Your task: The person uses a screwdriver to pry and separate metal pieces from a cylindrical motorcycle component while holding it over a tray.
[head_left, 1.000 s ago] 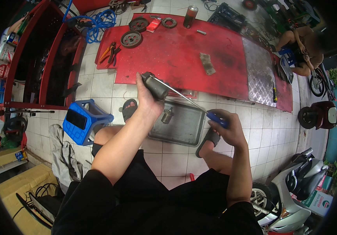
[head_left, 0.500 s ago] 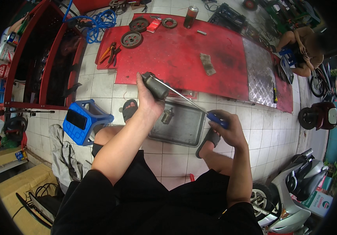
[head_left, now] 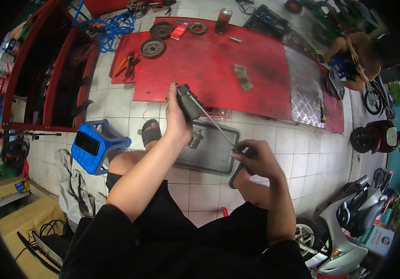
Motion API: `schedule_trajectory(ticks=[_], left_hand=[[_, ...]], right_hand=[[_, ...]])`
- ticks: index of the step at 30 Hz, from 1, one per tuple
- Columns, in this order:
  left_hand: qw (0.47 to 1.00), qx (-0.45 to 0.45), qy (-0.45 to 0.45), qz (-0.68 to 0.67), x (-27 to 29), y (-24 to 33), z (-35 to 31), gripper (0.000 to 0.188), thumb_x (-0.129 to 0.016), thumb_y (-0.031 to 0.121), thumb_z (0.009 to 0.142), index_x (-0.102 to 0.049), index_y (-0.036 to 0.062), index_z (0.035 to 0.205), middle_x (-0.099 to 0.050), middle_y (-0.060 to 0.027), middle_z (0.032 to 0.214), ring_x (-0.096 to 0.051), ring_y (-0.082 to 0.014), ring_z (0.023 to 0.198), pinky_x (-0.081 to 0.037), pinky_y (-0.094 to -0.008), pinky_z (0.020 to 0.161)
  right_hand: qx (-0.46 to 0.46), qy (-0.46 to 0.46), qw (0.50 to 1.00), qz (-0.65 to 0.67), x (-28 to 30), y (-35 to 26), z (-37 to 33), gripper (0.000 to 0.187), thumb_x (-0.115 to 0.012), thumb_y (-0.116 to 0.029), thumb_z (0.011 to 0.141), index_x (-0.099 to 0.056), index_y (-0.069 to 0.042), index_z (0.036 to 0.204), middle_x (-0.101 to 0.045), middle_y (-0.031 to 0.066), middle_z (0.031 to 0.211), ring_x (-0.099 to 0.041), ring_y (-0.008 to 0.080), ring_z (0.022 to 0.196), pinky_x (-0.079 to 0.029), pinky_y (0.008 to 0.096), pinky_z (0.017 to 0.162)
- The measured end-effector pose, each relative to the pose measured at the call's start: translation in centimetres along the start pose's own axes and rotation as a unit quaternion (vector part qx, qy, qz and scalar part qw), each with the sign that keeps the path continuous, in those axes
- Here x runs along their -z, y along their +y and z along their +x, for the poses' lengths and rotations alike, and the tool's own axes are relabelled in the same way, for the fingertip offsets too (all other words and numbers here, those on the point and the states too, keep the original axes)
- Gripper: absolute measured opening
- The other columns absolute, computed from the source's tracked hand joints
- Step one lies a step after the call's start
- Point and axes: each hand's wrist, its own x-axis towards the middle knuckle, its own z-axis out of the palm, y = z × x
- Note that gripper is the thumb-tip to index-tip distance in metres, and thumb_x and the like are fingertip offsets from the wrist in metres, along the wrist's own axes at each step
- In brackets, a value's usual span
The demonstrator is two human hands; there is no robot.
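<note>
My left hand (head_left: 177, 118) is closed around a dark grey cylindrical motor (head_left: 190, 108), tilted above the near edge of the red platform. A long screwdriver (head_left: 215, 124) runs from the motor's upper end down to my right hand (head_left: 258, 158). The fingers of that hand wrap its handle, which is mostly hidden now; the earlier frame shows it as blue. Exactly where the tip meets the motor is too small to tell. Below, a grey metal tray (head_left: 209, 156) sits on the tiled floor, with a small metal part (head_left: 195, 138) in it.
On the red platform (head_left: 195, 60) are pliers (head_left: 126, 65), round metal drums (head_left: 153, 48), a spray can (head_left: 223, 21) and a stained rag (head_left: 242, 77). A phone (head_left: 87, 143) rests on a blue stool (head_left: 95, 160) at left. Another person (head_left: 360, 58) sits at far right; a scooter (head_left: 339, 232) stands lower right.
My right hand has shifted slightly left and turned, covering the screwdriver's handle. The motor stays in my left hand, tilted a little differently. The whole view has shifted slightly.
</note>
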Motion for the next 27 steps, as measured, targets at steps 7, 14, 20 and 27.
schedule_trajectory(ticks=[7,14,20,27], left_hand=[[0.987,-0.013,-0.103,0.126,-0.8,-0.6,-1.7,0.051,-0.050,0.057,0.100,-0.056,0.0102,0.119,-0.063,-0.0072,0.098,-0.064,-0.0223,0.089,-0.052,-0.0381,0.078],[0.986,-0.003,-0.080,0.149,-1.0,-0.7,-2.0,0.049,-0.053,0.054,0.099,-0.056,0.0086,0.118,-0.062,-0.0070,0.094,-0.064,-0.0206,0.085,-0.053,-0.0358,0.077],[0.983,0.013,-0.059,0.173,-0.2,-1.6,-1.5,0.053,-0.057,0.056,0.097,-0.057,0.0068,0.116,-0.062,-0.0066,0.093,-0.063,-0.0199,0.084,-0.052,-0.0348,0.077],[0.981,0.043,-0.073,0.177,-0.7,-2.0,-2.3,0.056,-0.058,0.058,0.095,-0.058,0.0068,0.116,-0.061,-0.0063,0.092,-0.062,-0.0192,0.084,-0.050,-0.0332,0.078]], right_hand=[[0.078,0.059,0.995,0.011,-4.4,1.7,1.2,0.025,-0.083,-0.010,0.081,-0.069,0.006,0.094,-0.069,0.0084,0.077,-0.068,0.0110,0.070,-0.053,0.0258,0.060],[-0.014,0.044,0.963,0.266,-4.6,1.1,1.5,0.037,-0.080,-0.002,0.082,-0.062,0.009,0.112,-0.069,0.0105,0.082,-0.072,0.0205,0.074,-0.056,0.0297,0.065],[-0.011,-0.011,0.979,0.203,-4.7,-0.1,1.3,0.030,-0.068,0.003,0.090,-0.060,0.009,0.118,-0.068,0.0164,0.093,-0.071,0.0222,0.075,-0.059,0.0325,0.069],[0.003,0.051,0.945,0.324,-6.5,2.3,1.9,0.038,-0.072,-0.001,0.089,-0.058,0.010,0.123,-0.067,0.0160,0.101,-0.069,0.0195,0.080,-0.056,0.0320,0.067]])
